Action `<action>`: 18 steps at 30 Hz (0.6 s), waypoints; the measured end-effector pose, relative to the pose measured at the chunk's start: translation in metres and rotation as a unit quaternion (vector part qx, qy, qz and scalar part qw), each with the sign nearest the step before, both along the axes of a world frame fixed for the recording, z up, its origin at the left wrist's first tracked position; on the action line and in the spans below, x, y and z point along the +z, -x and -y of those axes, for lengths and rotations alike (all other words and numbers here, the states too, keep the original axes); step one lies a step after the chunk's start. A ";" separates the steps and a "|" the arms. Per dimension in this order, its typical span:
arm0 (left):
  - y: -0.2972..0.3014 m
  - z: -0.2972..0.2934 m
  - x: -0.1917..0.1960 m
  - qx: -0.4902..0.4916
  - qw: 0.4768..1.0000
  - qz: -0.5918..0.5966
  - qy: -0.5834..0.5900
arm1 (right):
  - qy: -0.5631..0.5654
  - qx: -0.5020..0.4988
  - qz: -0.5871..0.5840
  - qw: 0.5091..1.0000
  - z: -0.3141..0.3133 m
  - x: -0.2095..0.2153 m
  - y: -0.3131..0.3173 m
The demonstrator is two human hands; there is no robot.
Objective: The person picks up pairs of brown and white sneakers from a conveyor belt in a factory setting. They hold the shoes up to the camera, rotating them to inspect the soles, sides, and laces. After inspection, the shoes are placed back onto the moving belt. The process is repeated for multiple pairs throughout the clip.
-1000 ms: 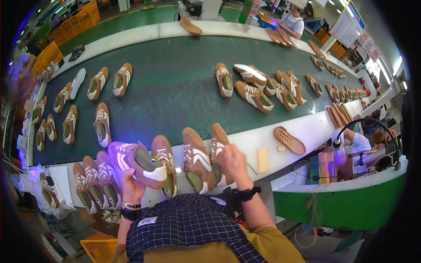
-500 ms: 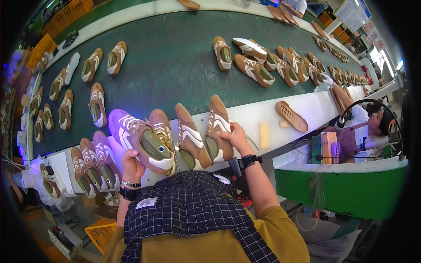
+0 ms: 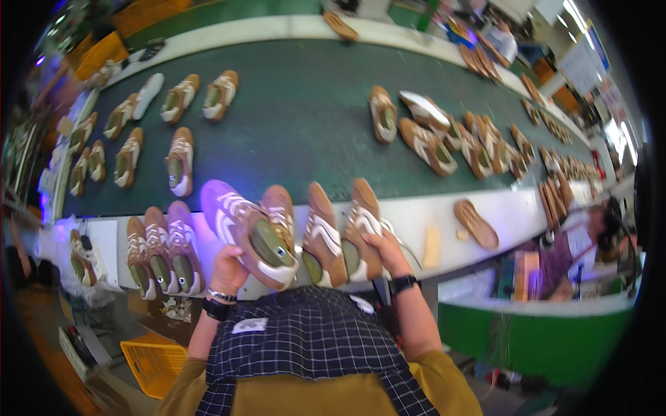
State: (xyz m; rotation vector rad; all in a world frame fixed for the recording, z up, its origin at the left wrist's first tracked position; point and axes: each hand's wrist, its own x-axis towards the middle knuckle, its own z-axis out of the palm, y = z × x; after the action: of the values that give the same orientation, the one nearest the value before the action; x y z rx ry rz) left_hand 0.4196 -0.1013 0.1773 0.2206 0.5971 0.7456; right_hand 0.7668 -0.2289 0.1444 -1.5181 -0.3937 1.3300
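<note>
The left hand (image 3: 227, 267) has brought its shoe (image 3: 244, 225) lower and closer to the body than it was a moment back; it now hangs tilted over the white table edge (image 3: 423, 208), heel down, lit violet by a lamp somewhere off to the left of that edge. The fingers are clenched around the heel end. That looks like a shoe lifted out of the row for a closer look, not one being put back. The right hand (image 3: 383, 251) has stayed put, its fingers wrapped over the heel of the last shoe in the row (image 3: 362, 225), which lies on the white edge, touching its neighbour (image 3: 323, 236).

The shoes are tan suede-like uppers with white stripes and white laces, olive insides, soft rounded toes. Beyond the white edge runs the dark green conveyor belt (image 3: 298, 111), matte and slightly ribbed, carrying loose pairs (image 3: 177, 166) well apart from each other. On the white edge to the right of the row lies a flat brown sole (image 3: 476, 223), its tread facing up
</note>
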 end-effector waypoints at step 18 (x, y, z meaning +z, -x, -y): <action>-0.043 -0.032 0.052 -0.160 0.969 0.138 -0.130 | -0.206 0.075 -0.281 0.934 -0.038 0.095 0.060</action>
State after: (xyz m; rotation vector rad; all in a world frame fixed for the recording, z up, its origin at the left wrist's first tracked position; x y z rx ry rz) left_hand 0.4628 -0.0696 0.2292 0.4366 0.1898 0.5252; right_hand 0.7072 -0.1909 0.2395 -0.7281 -0.3912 1.6106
